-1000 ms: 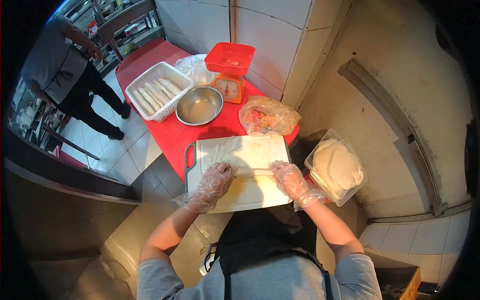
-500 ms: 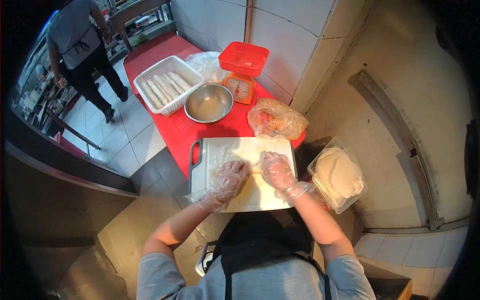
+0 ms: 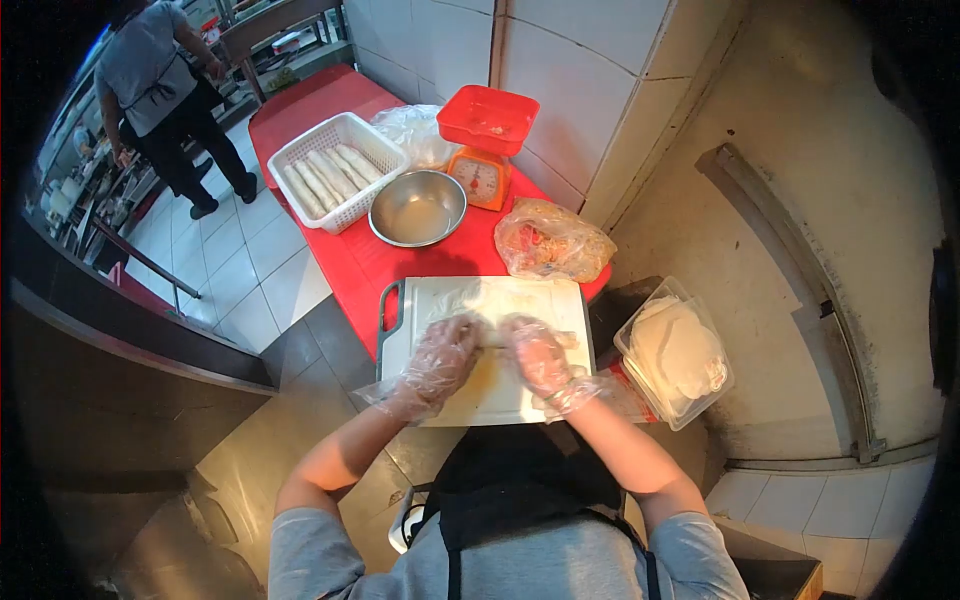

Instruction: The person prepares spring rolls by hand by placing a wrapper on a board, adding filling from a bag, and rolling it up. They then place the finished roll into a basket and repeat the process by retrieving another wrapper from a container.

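Note:
On the white cutting board (image 3: 520, 400), a pale spring roll (image 3: 493, 340) lies crosswise, mostly hidden under my fingers. My left hand (image 3: 447, 352), in a clear plastic glove, curls over its left part. Gloved the same way, my right hand (image 3: 537, 355) presses on the roll further right, and a bit of it shows past the fingers. Thin whitish wrapper or residue covers the board's far part. Just beyond the board sits a plastic bag of orange-brown filling (image 3: 553, 240).
A white basket (image 3: 385, 150) with several finished rolls, a steel bowl (image 3: 418, 208) and an orange scale (image 3: 480, 178) stand on the red table (image 3: 300, 110). Right of the board is a clear tub of round wrappers (image 3: 680, 345). A person (image 3: 160, 90) is at far left.
Both hands have shifted slightly left along the roll, exposing more of its right end. The person in the back has changed stance.

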`<state>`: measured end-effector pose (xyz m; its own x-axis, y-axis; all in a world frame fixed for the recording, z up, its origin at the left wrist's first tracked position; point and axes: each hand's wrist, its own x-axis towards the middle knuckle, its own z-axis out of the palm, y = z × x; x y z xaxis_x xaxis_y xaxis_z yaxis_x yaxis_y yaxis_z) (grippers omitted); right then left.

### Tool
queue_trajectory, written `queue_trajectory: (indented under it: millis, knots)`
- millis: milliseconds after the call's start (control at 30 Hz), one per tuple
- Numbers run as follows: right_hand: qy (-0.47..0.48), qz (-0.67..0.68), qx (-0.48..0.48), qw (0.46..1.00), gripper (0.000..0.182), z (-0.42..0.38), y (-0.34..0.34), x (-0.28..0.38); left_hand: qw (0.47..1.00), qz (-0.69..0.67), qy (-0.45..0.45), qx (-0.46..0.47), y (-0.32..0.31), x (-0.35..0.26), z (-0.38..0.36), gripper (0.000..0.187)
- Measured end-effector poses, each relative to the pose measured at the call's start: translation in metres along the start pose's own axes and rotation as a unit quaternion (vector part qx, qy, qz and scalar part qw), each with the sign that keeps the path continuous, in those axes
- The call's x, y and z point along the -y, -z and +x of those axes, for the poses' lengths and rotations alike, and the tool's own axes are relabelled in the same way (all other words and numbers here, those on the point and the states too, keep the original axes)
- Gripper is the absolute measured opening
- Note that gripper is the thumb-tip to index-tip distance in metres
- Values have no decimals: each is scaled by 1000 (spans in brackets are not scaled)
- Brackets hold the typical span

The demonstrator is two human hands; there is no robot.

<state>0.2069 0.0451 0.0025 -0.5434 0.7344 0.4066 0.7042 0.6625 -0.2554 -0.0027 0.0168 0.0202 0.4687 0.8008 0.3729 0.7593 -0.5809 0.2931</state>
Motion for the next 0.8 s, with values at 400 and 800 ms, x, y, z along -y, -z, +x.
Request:
queue_trajectory:
  millis: [400,800]
  knots:
    - [-28,10,60,998,32,-34,62,-46,999,31,15,5,0,-5,0,30]
    - [46,102,154,982,24,-4,37,-9,993,-36,-15,114,-3,2,2,28]
